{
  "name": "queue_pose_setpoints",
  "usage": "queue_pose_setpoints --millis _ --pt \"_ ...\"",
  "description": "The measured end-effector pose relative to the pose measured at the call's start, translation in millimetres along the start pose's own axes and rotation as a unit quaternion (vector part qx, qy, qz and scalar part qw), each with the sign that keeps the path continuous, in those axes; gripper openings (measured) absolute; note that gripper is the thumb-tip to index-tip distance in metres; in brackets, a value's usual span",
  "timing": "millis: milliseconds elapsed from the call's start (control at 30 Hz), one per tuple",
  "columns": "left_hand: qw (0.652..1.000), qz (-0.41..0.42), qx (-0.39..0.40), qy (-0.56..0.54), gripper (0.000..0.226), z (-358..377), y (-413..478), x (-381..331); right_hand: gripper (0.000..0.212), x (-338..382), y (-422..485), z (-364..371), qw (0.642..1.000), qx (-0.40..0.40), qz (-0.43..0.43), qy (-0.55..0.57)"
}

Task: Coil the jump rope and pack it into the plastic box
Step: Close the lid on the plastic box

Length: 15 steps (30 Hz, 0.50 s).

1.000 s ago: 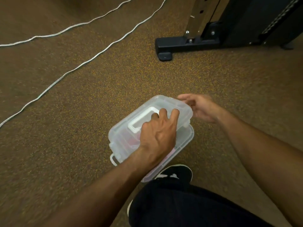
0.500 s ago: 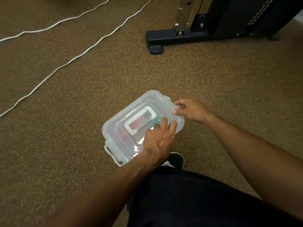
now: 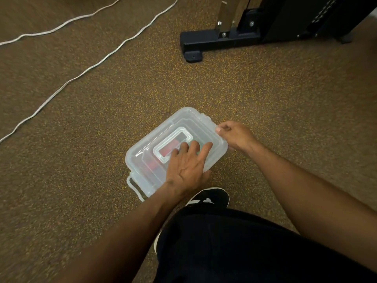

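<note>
A translucent plastic box [image 3: 151, 144] sits on the floor in front of me with its lid on. Red parts of the jump rope [image 3: 169, 149] show through the lid under its moulded handle. My left hand [image 3: 187, 168] lies flat on the lid's near right part, fingers spread, thumb against the box's near side. My right hand [image 3: 234, 135] pinches the lid's rim at the right end. The latch at the box's left end [image 3: 132, 185] hangs loose.
Speckled brown floor all around. Two white cords [image 3: 91, 67] run diagonally across the upper left. A black machine base [image 3: 214, 40] stands at the top right. My black shoe [image 3: 210, 198] and dark-clothed leg are just below the box.
The lid, tilted up a second ago, now lies flat on the box. My right hand has closed on the right end rim. My left hand has slid a little on the lid.
</note>
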<state>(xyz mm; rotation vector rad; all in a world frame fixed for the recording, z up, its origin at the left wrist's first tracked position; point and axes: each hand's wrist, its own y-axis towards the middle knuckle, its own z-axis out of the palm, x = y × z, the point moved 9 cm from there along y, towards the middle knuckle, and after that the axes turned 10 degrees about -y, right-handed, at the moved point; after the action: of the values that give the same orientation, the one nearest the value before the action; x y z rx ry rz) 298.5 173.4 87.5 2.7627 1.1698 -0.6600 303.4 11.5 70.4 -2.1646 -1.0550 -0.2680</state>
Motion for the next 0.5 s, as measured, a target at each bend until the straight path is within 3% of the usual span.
queue_pose_setpoints --millis 100,233,500 --pt "1.0 0.006 0.002 0.009 0.087 2 -5 6 0.035 -1 -1 5 0.999 0.022 0.003 -0.025" --pt "0.998 0.003 0.058 0.027 0.097 16 -8 -1 0.032 -11 -11 22 0.992 0.111 0.019 0.062" --pt "0.994 0.055 0.083 0.055 0.088 7 -2 1 0.029 1 -2 14 0.998 0.047 0.002 0.049"
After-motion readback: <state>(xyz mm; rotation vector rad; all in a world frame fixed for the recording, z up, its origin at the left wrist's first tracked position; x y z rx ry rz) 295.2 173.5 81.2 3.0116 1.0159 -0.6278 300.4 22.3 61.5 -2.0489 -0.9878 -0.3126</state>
